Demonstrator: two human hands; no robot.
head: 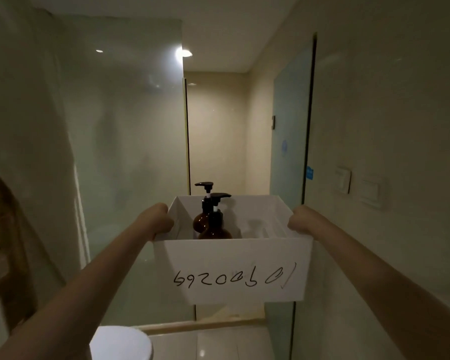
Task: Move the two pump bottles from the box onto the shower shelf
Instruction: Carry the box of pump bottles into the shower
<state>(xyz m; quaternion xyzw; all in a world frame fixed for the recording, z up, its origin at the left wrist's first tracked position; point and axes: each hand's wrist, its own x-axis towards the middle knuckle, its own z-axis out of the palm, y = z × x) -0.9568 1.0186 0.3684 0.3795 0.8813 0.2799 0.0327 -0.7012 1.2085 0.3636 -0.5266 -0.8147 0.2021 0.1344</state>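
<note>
Amber-brown with black pump heads: two pump bottles, both upright inside a white box (234, 268), set in its left half. Partly covering the farther bottle (200, 220) from this angle, the nearer bottle (215, 229); touching or just apart, cannot tell. Rounded shoulders and short dark necks, with a thin white stem under each pump. Spout of the farther one turned left, spout of the nearer one turned right. Lower bodies hidden behind the box's front wall. Black handwritten digits on that wall, upside down as seen from the head camera.

Gripping the box by its side rims and holding it up in mid-air, both hands: left hand (162, 219) curled over the left rim, right hand (300, 220) curled over the right rim, bare forearms stretched forward.

Behind the box and to the left, a frosted glass screen (130, 152) with a soft reflection of lamps. Straight ahead, a narrow opening onto beige walls under a round ceiling light (185, 53). To the right, a blue-tinted glass door (291, 141) with a dark edge, then a pale wall with two white switches (343, 181). Below, glossy pale floor tiles (218, 344) and the rounded white toilet lid (120, 344) at lower left. Dim, yellowish light throughout.
</note>
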